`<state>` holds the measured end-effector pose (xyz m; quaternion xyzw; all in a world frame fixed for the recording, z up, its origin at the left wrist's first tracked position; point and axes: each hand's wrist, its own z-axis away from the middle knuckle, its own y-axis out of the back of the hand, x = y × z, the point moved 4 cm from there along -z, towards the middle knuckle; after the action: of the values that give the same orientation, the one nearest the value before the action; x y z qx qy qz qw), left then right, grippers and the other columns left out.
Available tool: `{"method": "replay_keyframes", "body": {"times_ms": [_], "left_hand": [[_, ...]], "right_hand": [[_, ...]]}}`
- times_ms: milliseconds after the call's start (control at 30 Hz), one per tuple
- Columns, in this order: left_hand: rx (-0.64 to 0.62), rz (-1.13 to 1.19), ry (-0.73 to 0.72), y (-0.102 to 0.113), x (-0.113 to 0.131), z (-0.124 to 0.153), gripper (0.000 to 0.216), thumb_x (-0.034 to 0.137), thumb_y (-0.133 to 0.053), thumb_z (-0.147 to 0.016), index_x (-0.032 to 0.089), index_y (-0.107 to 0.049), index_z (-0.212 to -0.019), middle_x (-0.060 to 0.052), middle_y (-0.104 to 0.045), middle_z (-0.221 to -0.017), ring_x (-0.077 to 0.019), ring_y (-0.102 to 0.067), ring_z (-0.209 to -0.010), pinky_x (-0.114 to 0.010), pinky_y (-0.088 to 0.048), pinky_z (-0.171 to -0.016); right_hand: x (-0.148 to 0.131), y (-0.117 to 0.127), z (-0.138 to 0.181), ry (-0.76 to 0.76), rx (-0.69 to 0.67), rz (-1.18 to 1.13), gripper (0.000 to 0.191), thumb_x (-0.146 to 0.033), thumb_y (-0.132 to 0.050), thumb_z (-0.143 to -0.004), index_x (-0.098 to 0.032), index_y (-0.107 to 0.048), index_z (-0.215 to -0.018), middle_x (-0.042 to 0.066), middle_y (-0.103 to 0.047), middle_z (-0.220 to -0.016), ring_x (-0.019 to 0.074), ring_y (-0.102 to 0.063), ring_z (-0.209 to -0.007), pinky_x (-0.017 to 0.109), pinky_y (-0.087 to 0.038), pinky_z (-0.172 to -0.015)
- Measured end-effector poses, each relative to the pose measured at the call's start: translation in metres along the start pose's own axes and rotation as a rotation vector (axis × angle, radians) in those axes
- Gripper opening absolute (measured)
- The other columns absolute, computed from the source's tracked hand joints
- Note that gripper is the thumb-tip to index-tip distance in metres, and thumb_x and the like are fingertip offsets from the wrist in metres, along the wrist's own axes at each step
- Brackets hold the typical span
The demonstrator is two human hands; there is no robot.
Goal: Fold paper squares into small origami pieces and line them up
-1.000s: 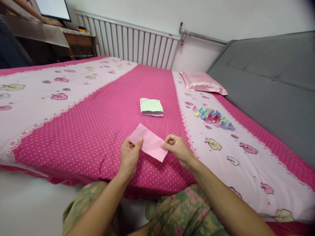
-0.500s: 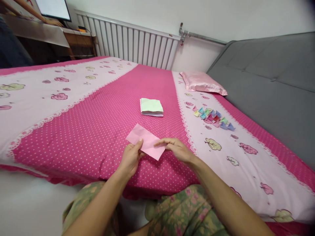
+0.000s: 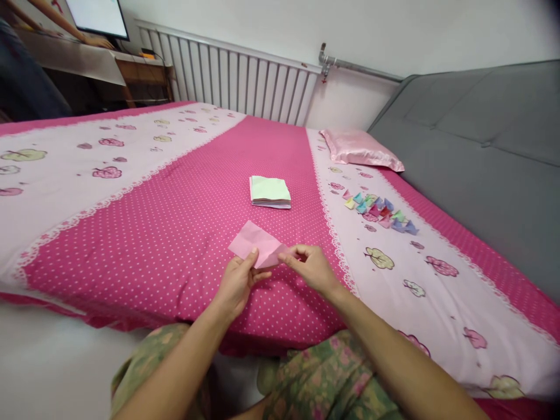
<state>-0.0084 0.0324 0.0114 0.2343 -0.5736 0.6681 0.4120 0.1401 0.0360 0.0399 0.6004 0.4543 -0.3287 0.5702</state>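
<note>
A pink sheet of paper is held up between both hands over the near part of the bed, its right end bent over. My left hand pinches its lower edge, thumb on top and fingers underneath. At the right end, my right hand grips the bent corner between thumb and fingertips. Beyond the paper lies a stack of coloured paper squares, pale green on top. Several small folded paper pieces in many colours sit in rows to the right.
A pink dotted bedspread spreads under everything. A pink pillow lies near the grey headboard. At the back are a radiator and a desk with a monitor, where another person's arm rests.
The right end of the pink paper, flat before, is now bent over. My right hand has shifted from lying on the sheet to pinching its corner.
</note>
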Motion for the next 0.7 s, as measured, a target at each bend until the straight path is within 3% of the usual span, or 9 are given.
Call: {"method": "replay_keyframes", "body": {"times_ms": [167,400,533,700], "left_hand": [[-0.070,-0.020,-0.026,-0.003,-0.001,0.003,0.021,0.027,-0.066,-0.071,0.013,-0.067,-0.087,-0.008,-0.071,-0.087,-0.0160,-0.066,-0.073,-0.021,-0.053,-0.058],[-0.064,-0.115,-0.045,-0.002,-0.007,0.000,0.017,0.022,-0.072,-0.063,0.011,-0.070,-0.076,-0.008,-0.071,-0.082,-0.0133,-0.065,-0.070,-0.017,-0.049,-0.058],[-0.062,-0.101,-0.041,-0.001,-0.006,-0.001,0.025,0.023,-0.073,-0.062,0.012,-0.069,-0.084,-0.008,-0.071,-0.083,-0.0117,-0.064,-0.067,-0.016,-0.050,-0.055],[0.068,-0.089,-0.093,0.007,-0.001,-0.004,0.028,0.023,-0.074,-0.060,0.010,-0.066,-0.083,-0.006,-0.070,-0.076,-0.0088,-0.061,-0.059,-0.014,-0.048,-0.050]], "right_hand": [[-0.003,0.000,0.005,-0.002,0.150,0.092,0.034,-0.044,-0.061,-0.070,-0.016,-0.054,-0.053,-0.004,-0.043,-0.048,0.0086,-0.037,-0.046,0.021,-0.027,-0.044],[-0.005,-0.001,0.008,-0.036,0.224,-0.003,0.025,-0.037,-0.068,-0.063,-0.018,-0.053,-0.069,-0.003,-0.056,-0.057,0.0109,-0.049,-0.051,0.021,-0.035,-0.047],[-0.002,-0.001,0.007,-0.119,0.168,-0.161,0.033,-0.033,-0.070,-0.063,-0.019,-0.047,-0.082,-0.003,-0.059,-0.053,0.0124,-0.054,-0.047,0.021,-0.036,-0.045],[0.002,-0.005,0.005,-0.201,0.042,-0.181,0.033,-0.032,-0.069,-0.064,-0.018,-0.047,-0.084,-0.002,-0.063,-0.051,0.0124,-0.056,-0.045,0.021,-0.040,-0.045]]}}
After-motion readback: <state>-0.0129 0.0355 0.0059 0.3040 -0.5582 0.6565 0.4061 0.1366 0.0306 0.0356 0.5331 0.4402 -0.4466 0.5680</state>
